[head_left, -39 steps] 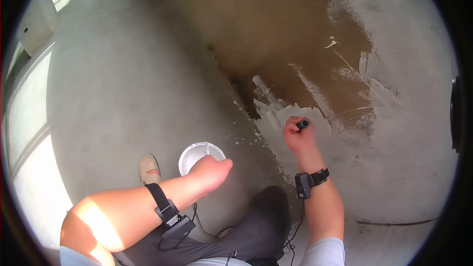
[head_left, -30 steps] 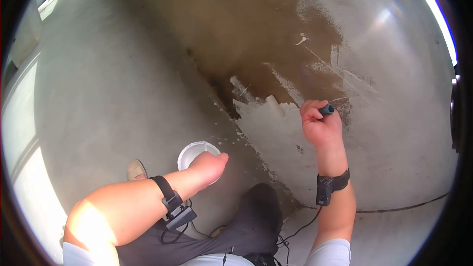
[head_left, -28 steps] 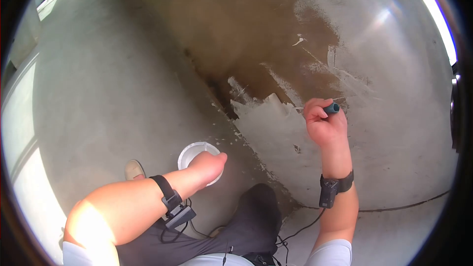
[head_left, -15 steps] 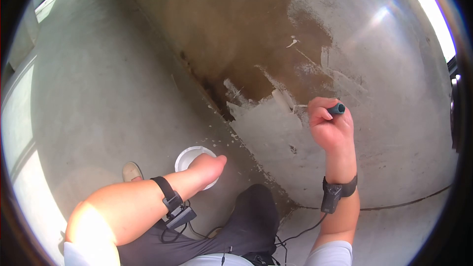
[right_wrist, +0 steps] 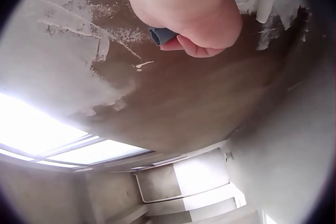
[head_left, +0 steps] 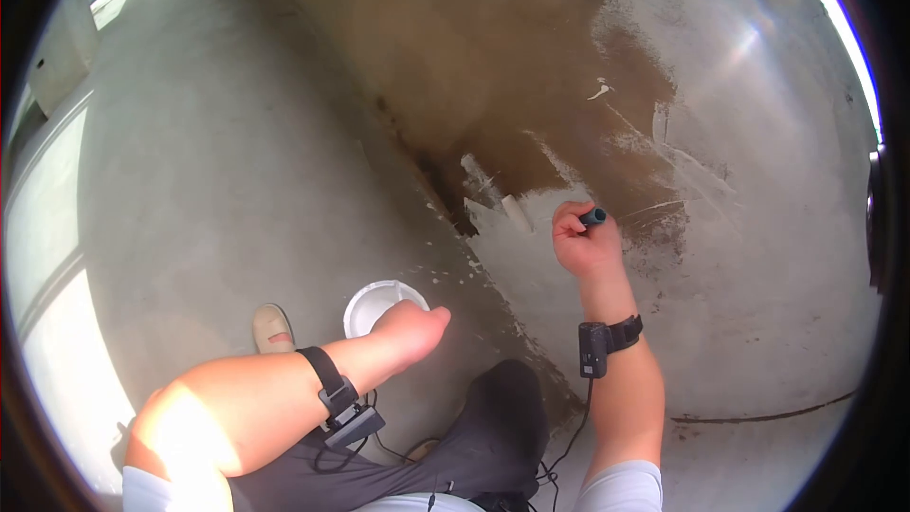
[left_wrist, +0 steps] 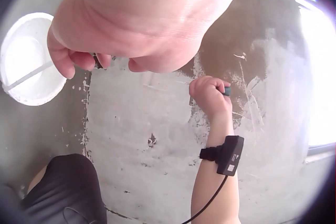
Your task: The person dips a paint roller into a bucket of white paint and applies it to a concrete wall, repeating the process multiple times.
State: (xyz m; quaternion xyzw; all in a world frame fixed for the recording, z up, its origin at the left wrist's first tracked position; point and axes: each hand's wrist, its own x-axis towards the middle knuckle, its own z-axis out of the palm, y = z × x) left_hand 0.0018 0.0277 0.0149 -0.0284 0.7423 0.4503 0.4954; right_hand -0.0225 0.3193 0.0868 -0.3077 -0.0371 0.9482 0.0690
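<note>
In the head view my right hand [head_left: 588, 242] grips the dark teal handle [head_left: 593, 217] of a paint roller, its fingers curled round it. The roller's pale sleeve [head_left: 517, 214] lies against the wall at the lower border of the brown area, left of the hand. My left hand [head_left: 412, 330] is over the edge of a white bucket [head_left: 352, 313]. In the left wrist view a thin white bucket handle [left_wrist: 29, 74] runs across the bucket's mouth to the curled fingers [left_wrist: 65, 65]. The palm hides the hold itself.
The wall has a brown patch [head_left: 455, 47] beside a pale grey coated area [head_left: 758, 256]. White splatters dot the grey floor [head_left: 237, 152] along the wall's foot. A shoe [head_left: 273, 328] stands by the bucket. Cables [head_left: 573, 441] run from the wrist cameras.
The roller first moves up and right along the wall, then back down and left with my right hand. The head view shifts too. My left hand stays at the bucket.
</note>
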